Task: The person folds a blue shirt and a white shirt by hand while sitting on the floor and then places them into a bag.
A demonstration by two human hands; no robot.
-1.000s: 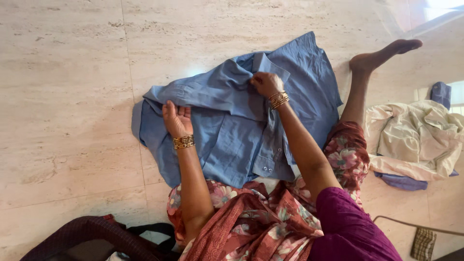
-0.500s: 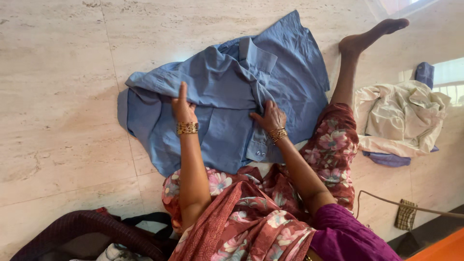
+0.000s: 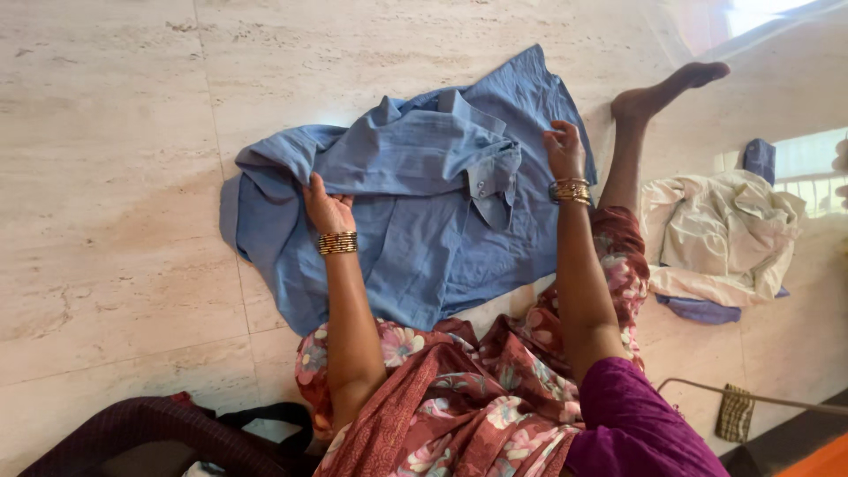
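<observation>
On pale marble floor (image 3: 106, 177), both hands' fingers lie open over a blue shirt (image 3: 415, 238)

Bright, even daylight, entering from 1 o'clock. Blown-out white glare at the top right corner and on the polished floor (image 3: 106, 177) at 3 o'clock. Soft, short shadows under the blue shirt (image 3: 415, 212) toward 9 o'clock. Mostly sharp; slight softness and wide-angle stretch at the edges, strongest at 5 o'clock.
</observation>
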